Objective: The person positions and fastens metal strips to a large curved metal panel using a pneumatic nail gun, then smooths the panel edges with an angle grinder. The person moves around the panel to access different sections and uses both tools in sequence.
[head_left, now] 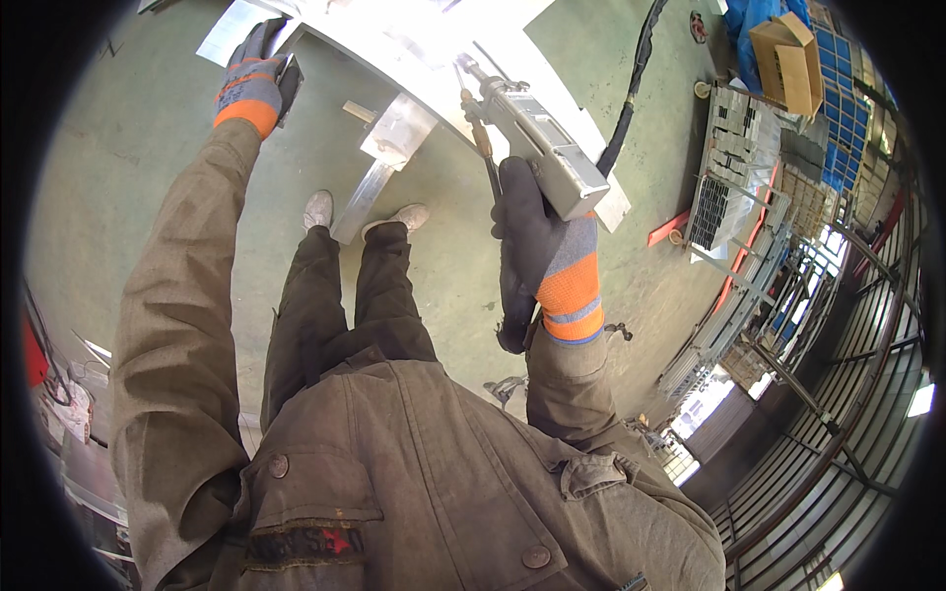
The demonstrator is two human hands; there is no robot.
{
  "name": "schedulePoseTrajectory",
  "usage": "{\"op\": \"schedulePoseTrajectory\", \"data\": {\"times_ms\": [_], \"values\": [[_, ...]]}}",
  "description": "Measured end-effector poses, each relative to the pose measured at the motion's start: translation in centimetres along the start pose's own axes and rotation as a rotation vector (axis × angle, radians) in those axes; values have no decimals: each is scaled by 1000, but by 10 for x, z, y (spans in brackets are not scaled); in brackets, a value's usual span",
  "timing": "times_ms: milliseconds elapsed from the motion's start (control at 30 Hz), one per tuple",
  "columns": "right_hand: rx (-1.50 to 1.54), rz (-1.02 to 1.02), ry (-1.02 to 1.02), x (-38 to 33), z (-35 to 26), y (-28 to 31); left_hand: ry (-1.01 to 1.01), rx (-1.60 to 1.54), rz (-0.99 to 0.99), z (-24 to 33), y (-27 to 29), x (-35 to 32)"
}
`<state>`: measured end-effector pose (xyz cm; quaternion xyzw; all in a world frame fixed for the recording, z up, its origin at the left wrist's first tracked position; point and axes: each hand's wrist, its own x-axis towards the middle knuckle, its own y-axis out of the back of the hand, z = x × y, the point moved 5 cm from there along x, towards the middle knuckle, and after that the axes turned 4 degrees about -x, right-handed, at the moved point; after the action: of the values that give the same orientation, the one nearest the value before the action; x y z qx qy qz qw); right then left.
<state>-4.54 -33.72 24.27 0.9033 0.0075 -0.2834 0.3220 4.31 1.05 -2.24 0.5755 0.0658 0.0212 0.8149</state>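
Note:
My right hand (537, 222), in a dark and grey glove with an orange cuff, is wrapped round a silver welding gun (552, 148). The gun's nozzle points away from me to a white glare on a pale metal workpiece (394, 44), whose details are washed out. A thin brass-coloured tube (480, 128) runs along the gun's left side. At the workpiece's left end is my left hand (254, 84), gloved alike, its long dark fingers bent at the metal edge. Against its palm side sits a dark flat piece (289, 91) that I cannot make out.
Under the workpiece stands a metal support (370, 182) near my shoes. A black hose (631, 98) hangs right of the gun. Farther right are stacked metal profiles (729, 148), a cardboard box (785, 64) and a red bar (668, 229) on the green floor.

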Motion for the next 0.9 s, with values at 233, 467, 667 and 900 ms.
{"op": "schedulePoseTrajectory", "data": {"times_ms": [233, 467, 667, 900], "values": [[37, -3, 1, -1, 5, 2, -5, 38, -8, 3, 2, 1], [55, -1, 25, -4, 5, 2, 0, 12, 12, 3, 4, -1], [36, 9, 41, -6, 8, 1, -17, 34, 49, 4, 5, -1], [11, 30, 65, -10, 15, 2, -82, -72, 115, 8, 12, -3]]}}
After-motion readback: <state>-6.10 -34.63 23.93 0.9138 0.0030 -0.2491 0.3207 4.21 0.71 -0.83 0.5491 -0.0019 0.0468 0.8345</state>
